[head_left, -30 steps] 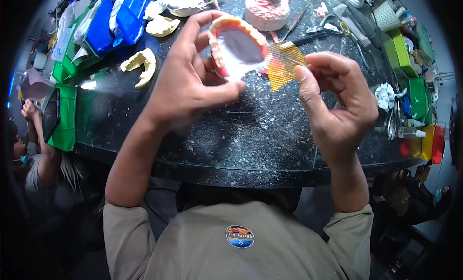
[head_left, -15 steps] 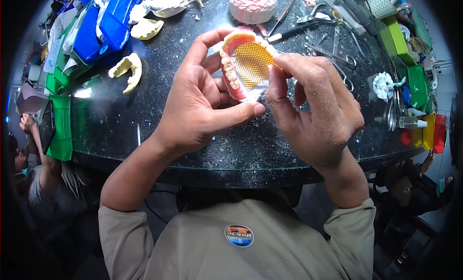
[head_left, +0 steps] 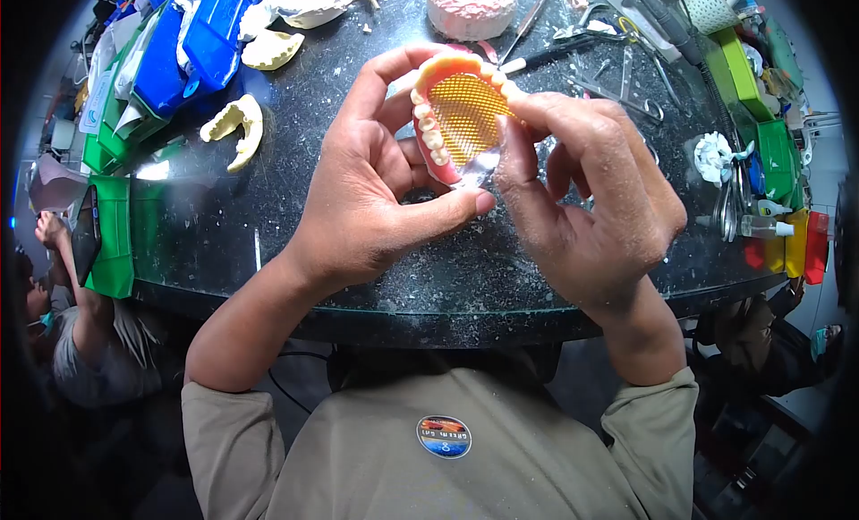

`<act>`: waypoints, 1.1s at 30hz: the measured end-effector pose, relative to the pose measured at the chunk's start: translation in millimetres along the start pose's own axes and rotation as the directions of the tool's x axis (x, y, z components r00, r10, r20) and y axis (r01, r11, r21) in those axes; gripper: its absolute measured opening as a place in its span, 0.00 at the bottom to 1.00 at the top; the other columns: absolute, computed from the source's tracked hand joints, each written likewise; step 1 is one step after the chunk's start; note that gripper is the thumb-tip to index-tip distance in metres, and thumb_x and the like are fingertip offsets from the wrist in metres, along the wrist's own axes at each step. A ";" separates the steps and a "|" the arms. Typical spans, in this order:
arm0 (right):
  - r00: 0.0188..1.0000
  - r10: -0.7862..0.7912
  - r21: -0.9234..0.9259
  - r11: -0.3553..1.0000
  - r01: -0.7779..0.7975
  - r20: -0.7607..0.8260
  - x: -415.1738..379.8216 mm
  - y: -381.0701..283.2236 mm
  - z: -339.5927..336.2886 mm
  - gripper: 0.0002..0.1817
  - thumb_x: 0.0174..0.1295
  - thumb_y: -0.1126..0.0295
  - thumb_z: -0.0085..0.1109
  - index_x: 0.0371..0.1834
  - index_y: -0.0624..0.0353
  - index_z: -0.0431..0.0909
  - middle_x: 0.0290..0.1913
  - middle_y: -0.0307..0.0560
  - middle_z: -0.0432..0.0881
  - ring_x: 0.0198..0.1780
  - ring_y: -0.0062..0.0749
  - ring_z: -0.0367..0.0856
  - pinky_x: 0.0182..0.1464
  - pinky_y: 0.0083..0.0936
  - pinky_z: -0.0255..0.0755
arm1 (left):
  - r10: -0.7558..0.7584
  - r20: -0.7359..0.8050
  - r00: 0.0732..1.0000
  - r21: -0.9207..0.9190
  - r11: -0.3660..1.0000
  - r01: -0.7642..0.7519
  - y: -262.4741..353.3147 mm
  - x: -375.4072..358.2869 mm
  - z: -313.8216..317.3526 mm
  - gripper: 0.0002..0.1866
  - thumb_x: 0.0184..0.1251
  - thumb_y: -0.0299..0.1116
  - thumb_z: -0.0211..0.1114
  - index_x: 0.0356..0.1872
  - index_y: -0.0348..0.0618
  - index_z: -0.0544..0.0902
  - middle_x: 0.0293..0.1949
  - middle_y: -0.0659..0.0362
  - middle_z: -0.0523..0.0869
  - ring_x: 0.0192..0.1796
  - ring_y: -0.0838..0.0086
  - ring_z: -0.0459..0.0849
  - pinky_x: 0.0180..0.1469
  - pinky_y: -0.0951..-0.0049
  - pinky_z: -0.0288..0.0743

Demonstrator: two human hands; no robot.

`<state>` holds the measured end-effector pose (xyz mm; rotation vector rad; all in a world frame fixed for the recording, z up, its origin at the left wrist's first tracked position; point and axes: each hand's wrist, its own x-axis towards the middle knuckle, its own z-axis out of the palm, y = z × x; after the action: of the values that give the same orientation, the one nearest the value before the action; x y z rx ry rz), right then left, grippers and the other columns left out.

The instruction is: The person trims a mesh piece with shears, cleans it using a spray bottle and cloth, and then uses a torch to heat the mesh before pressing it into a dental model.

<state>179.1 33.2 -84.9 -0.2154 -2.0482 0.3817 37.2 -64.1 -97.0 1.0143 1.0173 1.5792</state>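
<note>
The left hand (head_left: 344,202) has a gentle hold on a pink, curved set of false teeth with cream-coloured teeth (head_left: 433,137). Its fingers curl around the far side and its thumb is at the near edge, likely so the set does not wobble and the hollow middle is easy to see. The right hand (head_left: 604,193) pinches the edge of a shiny gold mesh sheet full of tiny holes (head_left: 465,117) between thumb and pointing finger. The mesh sits inside the curve of the teeth, over some shiny silver lining (head_left: 480,165). Pinching just the edge probably keeps the fingers out of the way. Both hands are up over the shiny black table (head_left: 210,251), which has white crumbs on it. A round pink and white block (head_left: 471,12) sits past them, maybe put there to leave room for working.
</note>
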 end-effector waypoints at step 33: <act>0.992 0.083 0.049 0.995 -0.087 0.092 1.4 6.7 -2.7 0.12 0.51 0.83 0.65 0.40 0.62 0.84 0.36 0.42 0.78 0.26 0.12 0.70 0.23 0.09 0.63 | -0.039 -0.096 0.995 -0.065 0.997 0.033 6.3 -3.1 -1.8 0.36 0.60 0.25 0.62 0.66 0.36 0.52 0.51 0.47 0.76 0.38 0.70 0.85 0.31 0.79 0.83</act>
<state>180.7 40.4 -84.9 -0.2578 -2.1192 0.5059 34.3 -68.5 -92.0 0.8784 1.0394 1.6345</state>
